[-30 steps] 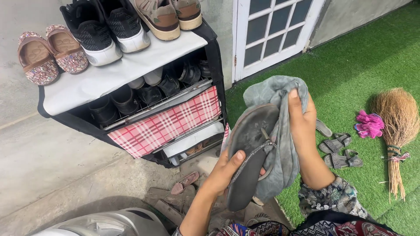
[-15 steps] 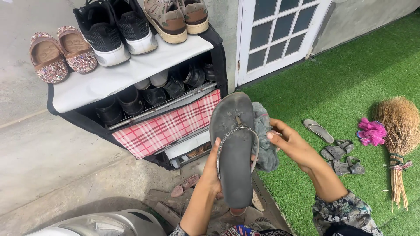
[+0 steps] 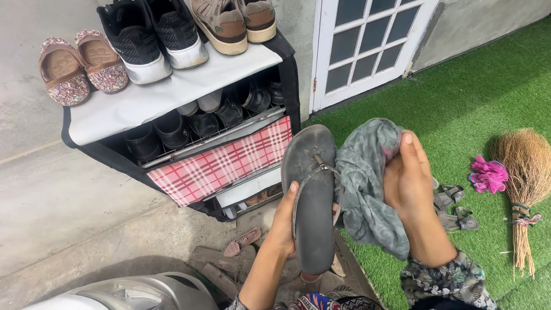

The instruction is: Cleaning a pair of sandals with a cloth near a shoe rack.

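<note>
My left hand [image 3: 285, 221] grips a dusty dark grey flip-flop sandal [image 3: 311, 195] by its side, thumb on the beaded strap, footbed facing me and toe pointing away. My right hand [image 3: 408, 181] holds a grey-green cloth [image 3: 366, 183] bunched against the sandal's right edge; the cloth hangs down below the hand.
A shoe rack [image 3: 172, 97] with a plaid flap holds black shoes; sneakers [image 3: 152, 34] and patterned slippers [image 3: 80, 60] sit on top. Grey sandals [image 3: 453, 206], a pink rag [image 3: 488, 173] and a straw broom [image 3: 523, 183] lie on green turf. A white door [image 3: 367, 46] stands behind.
My right hand has lifted and spread the cloth up beside the sandal, after it was bunched low behind it. The sandal has stayed nearly still in my left hand.
</note>
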